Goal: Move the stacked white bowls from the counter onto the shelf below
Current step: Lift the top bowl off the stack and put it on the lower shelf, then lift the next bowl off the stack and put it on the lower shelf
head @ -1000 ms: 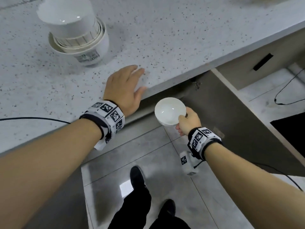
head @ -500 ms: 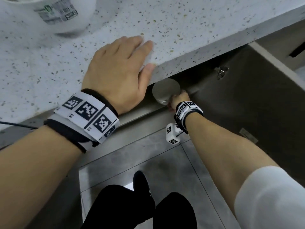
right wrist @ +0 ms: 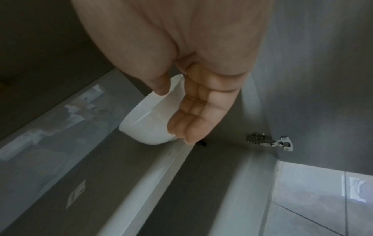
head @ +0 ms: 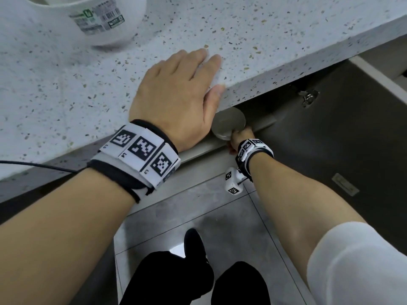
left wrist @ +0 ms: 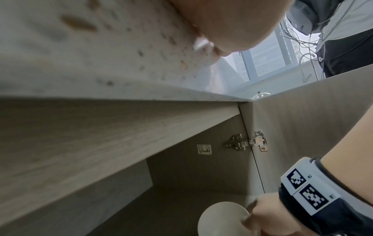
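Note:
My right hand [head: 239, 137] pinches the rim of a single white bowl [head: 229, 124] just under the counter edge, at the front of the cabinet shelf [head: 262, 125]. In the right wrist view the thumb lies inside the white bowl [right wrist: 149, 118] and the fingers [right wrist: 193, 111] run down its outer wall; the bowl hangs close above the shelf [right wrist: 141, 167]. My left hand [head: 178, 93] lies flat on the speckled counter [head: 66, 84] at its edge. The remaining stack of white bowls [head: 97, 18] stands on the counter at the top left, mostly cut off.
The cabinet door [head: 352, 150] stands open to the right, with a metal hinge [head: 308, 96] at its top. The inside of the cabinet [left wrist: 201, 175] is bare apart from the white bowl [left wrist: 222, 218]. A black cable [head: 39, 165] trails off the counter's near edge. Grey floor tiles [head: 198, 216] lie below.
My right hand has carried the bowl from open air in front of the cabinet in under the counter edge to the shelf. The head has leaned closer. The left hand stays on the counter.

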